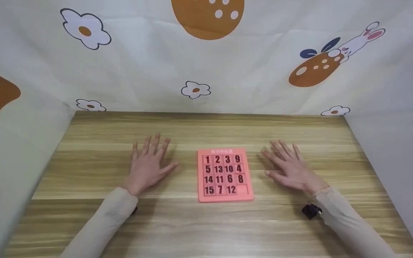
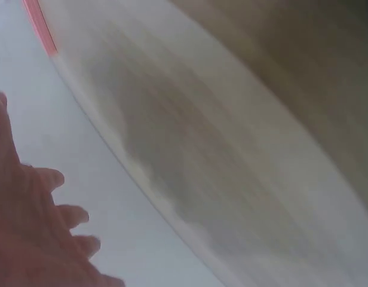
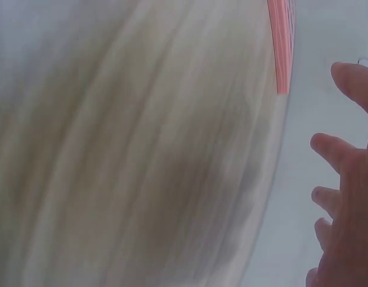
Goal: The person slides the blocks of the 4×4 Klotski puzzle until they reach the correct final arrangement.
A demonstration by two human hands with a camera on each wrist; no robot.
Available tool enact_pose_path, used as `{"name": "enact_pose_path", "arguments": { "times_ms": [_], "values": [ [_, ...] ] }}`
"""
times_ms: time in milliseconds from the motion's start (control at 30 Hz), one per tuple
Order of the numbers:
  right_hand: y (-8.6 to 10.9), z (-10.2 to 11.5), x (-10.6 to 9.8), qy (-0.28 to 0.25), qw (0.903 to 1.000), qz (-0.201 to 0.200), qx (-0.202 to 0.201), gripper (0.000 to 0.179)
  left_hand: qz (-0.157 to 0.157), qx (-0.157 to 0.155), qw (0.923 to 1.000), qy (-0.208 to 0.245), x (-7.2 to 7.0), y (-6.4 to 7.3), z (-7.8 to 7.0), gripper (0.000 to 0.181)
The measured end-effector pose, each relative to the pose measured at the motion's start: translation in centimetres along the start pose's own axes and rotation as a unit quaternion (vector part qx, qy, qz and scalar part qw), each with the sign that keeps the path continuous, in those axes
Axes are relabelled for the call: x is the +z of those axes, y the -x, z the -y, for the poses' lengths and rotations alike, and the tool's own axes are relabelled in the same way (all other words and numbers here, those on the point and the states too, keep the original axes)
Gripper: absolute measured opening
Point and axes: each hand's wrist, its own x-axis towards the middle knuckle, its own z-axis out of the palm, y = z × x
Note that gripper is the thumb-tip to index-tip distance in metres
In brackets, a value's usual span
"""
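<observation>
Flanking the pink puzzle (image 1: 225,175) at lower centre, its top row (image 1: 223,159) reading 1-2-3-9, left hand (image 1: 147,167) and right hand (image 1: 293,172) had fingers spread apart.

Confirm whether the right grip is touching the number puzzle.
Apart. The head view shows it: a strip of tabletop lies plainly visible between the right grip and the number puzzle.
</observation>
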Motion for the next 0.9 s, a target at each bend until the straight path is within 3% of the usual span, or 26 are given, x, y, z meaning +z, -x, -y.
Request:
{"name": "enact_pose_path", "arguments": {
  "times_ms": [133,267,400,600,900],
  "values": [
    [0.0,1.6,0.5,0.004,0.9992,0.009,-0.039,0.064,0.057,0.049,0.9971,0.012,0.6,0.2,-2.6,0.094],
    [0.2,3.0,0.9,-0.003,0.9967,0.016,-0.079,0.062,0.127,0.084,0.9874,0.041,1.3,0.4,-4.8,0.107],
    [0.3,4.2,1.2,-0.004,0.9927,0.02,-0.119,0.06,0.165,0.105,0.9795,0.048,1.9,0.4,-6.2,0.118],
    [0.4,4.9,1.6,0.002,0.9898,0.036,-0.138,0.061,0.19,0.109,0.9751,0.036,2.0,-0.3,-6.7,0.122],
    [1.1,4.9,1.6,-0.011,0.9871,0.026,-0.158,0.057,0.188,0.108,0.9759,0.021,2.1,-1.7,-7.0,0.126]
  ]
}}
